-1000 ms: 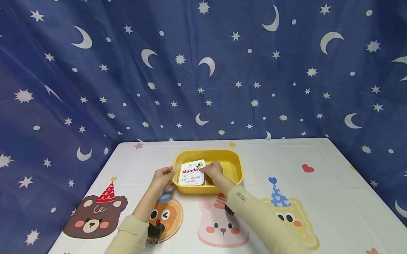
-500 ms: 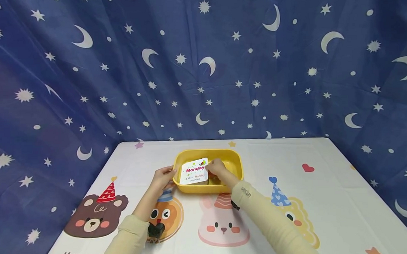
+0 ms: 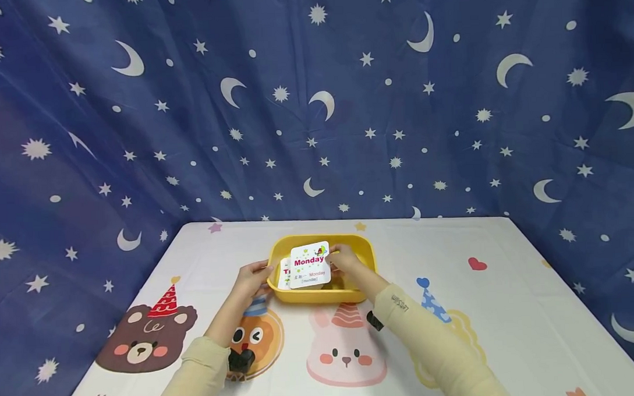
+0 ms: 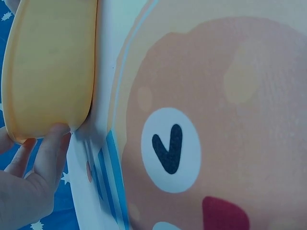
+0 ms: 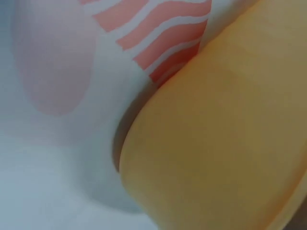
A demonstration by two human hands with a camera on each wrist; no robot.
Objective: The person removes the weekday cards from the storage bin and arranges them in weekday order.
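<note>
A yellow plastic bin point(image 3: 352, 296) stands on the table. At its left end my left hand point(image 3: 250, 282) grips the rim, thumb on the edge and fingers against the outer wall. The left wrist view shows these fingers point(image 4: 45, 153) under the bin's end wall. My right hand point(image 3: 344, 257) pinches the right edge of a white flashcard point(image 3: 309, 267) printed "Monday" and holds it tilted over the bin. Behind it, inside the bin's left part, another flashcard point(image 3: 284, 272) shows the letters "T" and part of a second. The right wrist view shows the bin's outside, not the hand.
The tablecloth point(image 3: 520, 307) is white with cartoon animals printed on it. A dark blue curtain point(image 3: 397, 102) with moons and stars hangs behind and at the left of the table.
My right hand has lifted the "Monday" card up and to the right, uncovering the card behind it. My left hand has stayed on the bin's rim.
</note>
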